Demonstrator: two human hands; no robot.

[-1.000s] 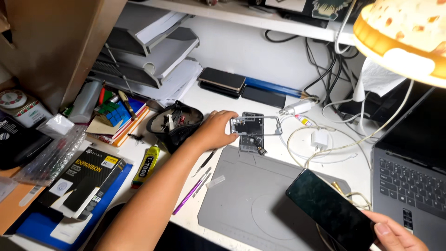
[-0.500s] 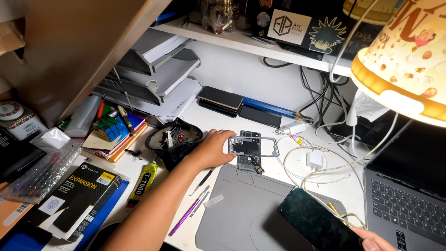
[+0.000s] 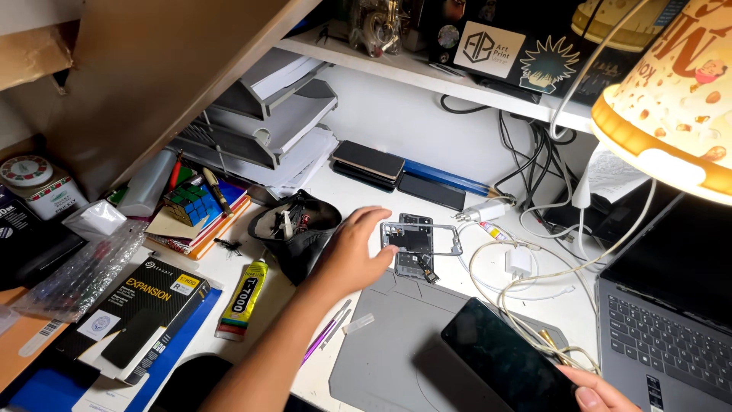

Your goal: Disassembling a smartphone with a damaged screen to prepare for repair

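left hand [image 3: 352, 255] opened and lifted off the phone frame [image 3: 418, 238], fingers now spread just beside it

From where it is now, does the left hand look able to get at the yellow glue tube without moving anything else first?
Probably yes. The left hand rests on the phone frame, and the glue tube lies uncovered on the desk beside that forearm. Only the open black pouch sits nearby, not across the way.

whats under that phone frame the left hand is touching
The left hand rests its fingers on the phone frame, which lies across an opened phone body on the white desk. Anything beneath the body is hidden.
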